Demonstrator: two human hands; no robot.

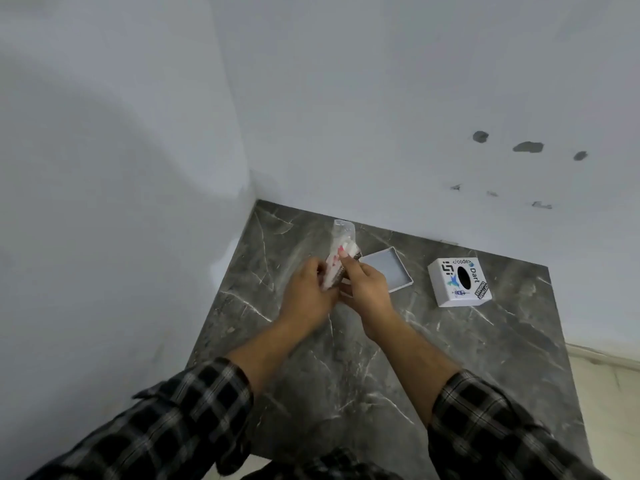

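A clear plastic packet (343, 242) with white and pink contents stands tilted above the dark marble tabletop (363, 375) near the back corner. My left hand (306, 292) grips its lower left side. My right hand (367, 284) pinches its right side, thumb pressed on the packet. The packet's lower end is hidden between my hands. Just right of my right hand lies a shallow open white box tray (389, 270). Further right sits a white box (459, 282) with stickers and a black oval hole on top.
Pale walls meet in a corner right behind the tabletop, left and back. The table's right edge drops to a light floor (609, 372). Checked sleeves cover both forearms in the foreground.
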